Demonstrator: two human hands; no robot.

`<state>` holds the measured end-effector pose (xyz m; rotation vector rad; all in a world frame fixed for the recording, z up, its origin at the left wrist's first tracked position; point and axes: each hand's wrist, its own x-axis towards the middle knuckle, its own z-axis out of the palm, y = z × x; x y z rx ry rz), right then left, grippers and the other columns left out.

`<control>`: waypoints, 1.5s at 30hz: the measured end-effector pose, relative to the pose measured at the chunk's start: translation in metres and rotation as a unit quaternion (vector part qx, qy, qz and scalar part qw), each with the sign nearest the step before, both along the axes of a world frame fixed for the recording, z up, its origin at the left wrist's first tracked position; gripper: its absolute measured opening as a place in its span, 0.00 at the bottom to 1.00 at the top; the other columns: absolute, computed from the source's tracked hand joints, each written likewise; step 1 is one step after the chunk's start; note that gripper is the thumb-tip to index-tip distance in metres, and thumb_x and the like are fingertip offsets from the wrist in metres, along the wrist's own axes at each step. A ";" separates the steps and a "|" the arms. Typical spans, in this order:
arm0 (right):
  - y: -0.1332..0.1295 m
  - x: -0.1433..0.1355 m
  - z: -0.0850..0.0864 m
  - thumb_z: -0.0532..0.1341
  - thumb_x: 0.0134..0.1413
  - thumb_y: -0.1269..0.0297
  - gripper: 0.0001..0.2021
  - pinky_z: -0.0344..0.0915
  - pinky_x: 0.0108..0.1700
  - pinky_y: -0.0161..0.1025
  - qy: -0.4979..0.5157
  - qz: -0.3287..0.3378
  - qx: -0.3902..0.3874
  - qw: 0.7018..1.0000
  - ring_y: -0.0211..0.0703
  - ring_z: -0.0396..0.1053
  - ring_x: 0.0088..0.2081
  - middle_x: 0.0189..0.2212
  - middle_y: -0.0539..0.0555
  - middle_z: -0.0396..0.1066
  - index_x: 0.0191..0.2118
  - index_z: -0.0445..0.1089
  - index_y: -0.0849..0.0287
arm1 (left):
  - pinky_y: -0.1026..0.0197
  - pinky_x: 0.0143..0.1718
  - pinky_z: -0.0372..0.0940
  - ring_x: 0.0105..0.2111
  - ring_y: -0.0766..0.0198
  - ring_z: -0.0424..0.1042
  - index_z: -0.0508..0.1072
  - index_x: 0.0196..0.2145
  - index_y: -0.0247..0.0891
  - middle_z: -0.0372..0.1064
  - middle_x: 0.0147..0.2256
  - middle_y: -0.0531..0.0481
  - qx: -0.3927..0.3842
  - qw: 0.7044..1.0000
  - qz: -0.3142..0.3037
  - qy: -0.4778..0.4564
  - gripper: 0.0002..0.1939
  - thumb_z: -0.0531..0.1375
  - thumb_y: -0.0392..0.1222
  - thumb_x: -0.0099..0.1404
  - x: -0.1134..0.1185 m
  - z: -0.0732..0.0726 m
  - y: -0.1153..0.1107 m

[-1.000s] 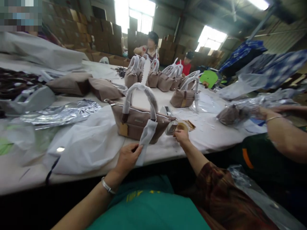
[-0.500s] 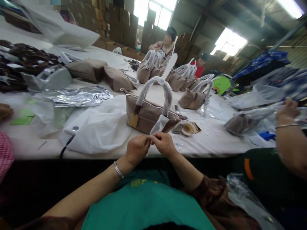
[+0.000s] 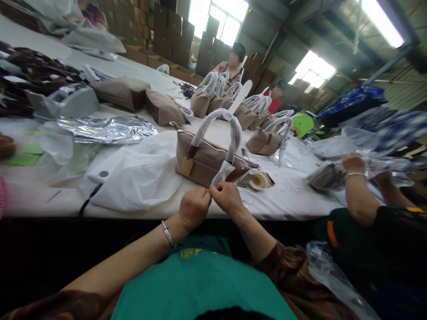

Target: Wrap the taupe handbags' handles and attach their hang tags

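Note:
A taupe handbag [image 3: 210,164] stands upright at the table's front edge, a yellow-brown tag [image 3: 187,166] hanging on its side. White wrapping covers its raised handles [image 3: 236,133], and a loose white wrapping strip [image 3: 223,172] hangs down its front towards my hands. My left hand [image 3: 195,206] and my right hand [image 3: 228,198] meet fingertip to fingertip just in front of the bag. Both are closed in a pinch. My right fingers are at the lower end of the strip; what lies between the fingertips is too small to make out.
A white plastic bag [image 3: 133,178] lies left of the handbag, crumpled silver foil [image 3: 106,130] behind it. A tape roll [image 3: 258,181] sits to the right. More wrapped handbags [image 3: 267,141] stand farther back. At right, a co-worker's hand [image 3: 354,164] handles clear plastic.
My hands stay pinched together in front of the bag, nearly unmoved. The co-worker's arm at right has moved left, and a second forearm now shows there. The view has shifted slightly.

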<state>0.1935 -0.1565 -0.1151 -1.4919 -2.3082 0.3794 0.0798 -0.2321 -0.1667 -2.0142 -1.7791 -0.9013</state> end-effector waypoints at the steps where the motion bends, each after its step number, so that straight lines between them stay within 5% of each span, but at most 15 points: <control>1: 0.000 0.000 0.001 0.60 0.54 0.58 0.17 0.47 0.28 0.39 -0.023 0.000 0.010 1.000 0.40 0.62 0.24 0.18 0.53 0.68 0.17 0.66 0.58 | 0.55 0.29 0.53 0.28 0.59 0.65 0.73 0.28 0.36 0.68 0.26 0.46 -0.004 1.000 -0.003 0.003 0.11 0.54 0.33 0.68 0.000 -0.001 0.000; 7: -0.002 0.001 0.003 0.60 0.54 0.60 0.15 0.47 0.29 0.39 -0.056 0.002 0.048 0.997 0.42 0.63 0.25 0.20 0.55 0.70 0.18 0.67 0.57 | 0.57 0.28 0.56 0.27 0.60 0.67 0.72 0.28 0.36 0.69 0.25 0.46 0.006 0.999 -0.002 -0.039 0.13 0.54 0.36 0.70 0.002 -0.003 0.000; 11: -0.001 0.005 0.001 0.60 0.55 0.60 0.16 0.50 0.29 0.37 -0.013 0.017 0.044 0.999 0.40 0.64 0.26 0.20 0.53 0.70 0.19 0.67 0.58 | 0.59 0.32 0.62 0.30 0.60 0.71 0.74 0.43 0.34 0.74 0.30 0.45 0.002 0.991 -0.008 -0.132 0.12 0.52 0.40 0.72 0.002 -0.005 0.003; 18: 0.003 0.022 -0.004 0.59 0.55 0.59 0.13 0.60 0.29 0.32 0.202 0.127 -0.157 0.958 0.36 0.67 0.25 0.23 0.50 0.73 0.27 0.75 0.61 | 0.60 0.41 0.66 0.37 0.59 0.74 0.78 0.41 0.38 0.77 0.36 0.45 -0.045 0.956 -0.051 -0.284 0.11 0.56 0.40 0.69 -0.007 -0.005 0.007; 22: 0.002 0.024 -0.009 0.61 0.52 0.59 0.12 0.57 0.23 0.32 0.231 0.051 -0.217 0.947 0.34 0.62 0.18 0.17 0.48 0.69 0.26 0.76 0.61 | 0.62 0.40 0.66 0.36 0.61 0.76 0.80 0.40 0.41 0.78 0.37 0.50 -0.094 0.917 -0.061 -0.384 0.10 0.58 0.42 0.67 -0.006 0.002 0.008; 30: 0.005 0.028 -0.022 0.65 0.46 0.58 0.11 0.60 0.26 0.32 0.248 0.006 -0.186 0.951 0.37 0.66 0.21 0.16 0.49 0.69 0.25 0.68 0.59 | 0.62 0.38 0.67 0.37 0.57 0.75 0.81 0.39 0.38 0.79 0.37 0.49 -0.173 0.806 -0.077 -0.561 0.15 0.61 0.49 0.62 -0.008 0.010 0.007; 37: -0.003 0.038 -0.039 0.64 0.45 0.51 0.16 0.51 0.20 0.31 0.439 0.021 -0.380 0.814 0.33 0.56 0.18 0.18 0.47 0.64 0.31 0.69 0.61 | 0.63 0.32 0.65 0.33 0.58 0.73 0.80 0.39 0.34 0.78 0.35 0.45 -0.226 0.727 -0.061 -0.646 0.23 0.66 0.56 0.54 -0.010 0.007 0.009; 42: 0.000 0.030 -0.043 0.66 0.44 0.52 0.16 0.48 0.20 0.32 0.424 0.050 -0.316 0.848 0.33 0.53 0.19 0.15 0.45 0.59 0.29 0.72 0.63 | 0.64 0.27 0.64 0.28 0.61 0.71 0.77 0.43 0.34 0.75 0.33 0.45 -0.290 0.651 -0.119 -0.691 0.28 0.68 0.58 0.51 -0.009 0.008 0.009; 45: 0.003 0.028 -0.046 0.66 0.43 0.53 0.15 0.51 0.22 0.33 0.440 0.046 -0.285 0.850 0.35 0.56 0.21 0.17 0.47 0.61 0.27 0.72 0.62 | 0.62 0.26 0.64 0.25 0.61 0.70 0.77 0.36 0.35 0.74 0.28 0.46 -0.389 0.626 -0.152 -0.659 0.26 0.67 0.62 0.52 -0.004 0.008 0.003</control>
